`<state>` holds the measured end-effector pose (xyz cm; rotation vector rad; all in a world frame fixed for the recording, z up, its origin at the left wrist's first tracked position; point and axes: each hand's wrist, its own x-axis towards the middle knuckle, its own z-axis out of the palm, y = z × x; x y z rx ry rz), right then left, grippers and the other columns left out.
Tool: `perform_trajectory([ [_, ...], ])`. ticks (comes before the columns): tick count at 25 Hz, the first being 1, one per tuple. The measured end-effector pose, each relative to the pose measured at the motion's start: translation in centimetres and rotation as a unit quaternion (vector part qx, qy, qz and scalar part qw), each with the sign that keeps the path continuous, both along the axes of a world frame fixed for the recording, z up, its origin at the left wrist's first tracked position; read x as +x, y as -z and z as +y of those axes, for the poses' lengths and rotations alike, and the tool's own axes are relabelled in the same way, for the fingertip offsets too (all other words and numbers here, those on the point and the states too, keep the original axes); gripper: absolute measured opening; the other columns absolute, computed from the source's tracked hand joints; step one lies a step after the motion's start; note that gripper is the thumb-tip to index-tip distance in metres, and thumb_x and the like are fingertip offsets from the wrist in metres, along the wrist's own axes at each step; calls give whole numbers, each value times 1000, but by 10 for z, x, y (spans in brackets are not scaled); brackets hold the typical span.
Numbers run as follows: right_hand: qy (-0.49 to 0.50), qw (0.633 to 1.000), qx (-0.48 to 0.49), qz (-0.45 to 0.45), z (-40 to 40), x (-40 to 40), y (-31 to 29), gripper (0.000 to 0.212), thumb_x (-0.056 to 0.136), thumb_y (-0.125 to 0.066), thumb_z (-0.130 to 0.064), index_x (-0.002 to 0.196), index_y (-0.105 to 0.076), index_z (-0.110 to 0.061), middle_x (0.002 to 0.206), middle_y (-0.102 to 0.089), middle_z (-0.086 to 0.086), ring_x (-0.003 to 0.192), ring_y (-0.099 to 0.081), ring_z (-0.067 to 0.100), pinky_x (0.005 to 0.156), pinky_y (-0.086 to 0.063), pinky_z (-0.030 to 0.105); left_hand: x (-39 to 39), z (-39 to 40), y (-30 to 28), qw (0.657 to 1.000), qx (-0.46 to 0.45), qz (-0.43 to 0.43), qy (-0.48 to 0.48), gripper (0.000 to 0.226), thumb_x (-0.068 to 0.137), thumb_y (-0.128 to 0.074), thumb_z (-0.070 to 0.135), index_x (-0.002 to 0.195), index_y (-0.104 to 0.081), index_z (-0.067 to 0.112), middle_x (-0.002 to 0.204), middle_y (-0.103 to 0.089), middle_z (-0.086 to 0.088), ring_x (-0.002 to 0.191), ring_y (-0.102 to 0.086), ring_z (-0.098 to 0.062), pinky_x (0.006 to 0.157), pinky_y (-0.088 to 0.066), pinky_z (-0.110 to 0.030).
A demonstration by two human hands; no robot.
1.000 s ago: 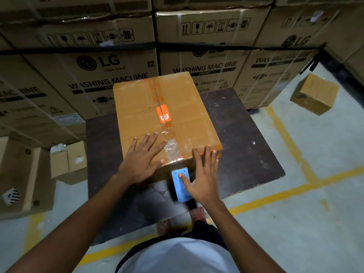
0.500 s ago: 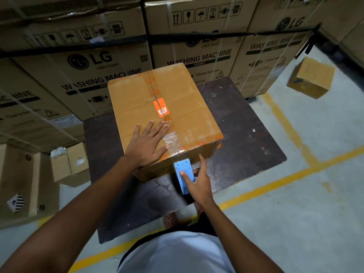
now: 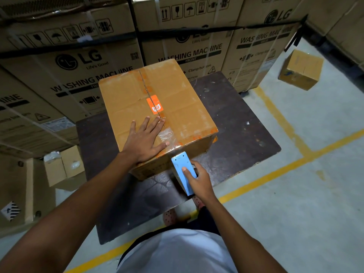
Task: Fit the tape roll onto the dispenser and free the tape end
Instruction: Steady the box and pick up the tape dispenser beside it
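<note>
At box [image 3: 157,107] near edge, right hand [image 3: 199,180] grips dispenser [image 3: 182,170].

Grey concrete floor [image 3: 295,203], yellow lines [image 3: 275,170]; stacked cartons [image 3: 74,62] behind.

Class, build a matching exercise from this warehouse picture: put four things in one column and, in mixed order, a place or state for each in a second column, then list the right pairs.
Things
1. left hand
2. blue tape dispenser
3. orange sticker
4. small carton

Places or states
A. on the floor at far right
B. gripped by the right hand
C. flat on top of the box
D. stuck over the box's centre seam

Pairs: 1-C, 2-B, 3-D, 4-A
</note>
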<state>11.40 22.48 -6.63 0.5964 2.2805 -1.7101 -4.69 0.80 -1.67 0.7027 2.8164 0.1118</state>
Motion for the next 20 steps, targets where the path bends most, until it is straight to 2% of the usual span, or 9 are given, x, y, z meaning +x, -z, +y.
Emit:
perform_trajectory([
  [8,55,998,-4,-7,-4,3,-20,33,101,-70,-34,131,-74,-21,114,-76,-6,99,-71,6,66,-50,4,1,0,2,1000,6,11,-4,95,95,-17,86,172,3,34,182,1,6,168,3,-27,128,3,-70],
  [12,63,998,-1,-25,-4,1,-23,36,99,-69,-46,126,-74,-23,115,-78,-4,99,-74,11,72,-56,19,1,1,2,1000,6,13,-5,94,96,-19,86,172,2,34,182,1,6,168,3,-27,128,3,-70],
  [15,46,997,-16,-60,-2,-5,-24,37,100,-69,-48,127,-71,-24,115,-76,-3,96,-74,11,70,-56,22,1,1,2,1000,6,13,-7,94,96,-19,86,172,2,34,182,1,6,168,3,-27,128,3,-71],
  [20,62,991,-43,-107,-1,-16,-26,31,97,-70,-50,118,-73,-27,107,-79,-2,88,-78,18,80,-67,41,1,1,3,1000,10,15,-6,94,96,-18,87,172,4,35,182,1,6,168,2,-27,128,3,-71],
])
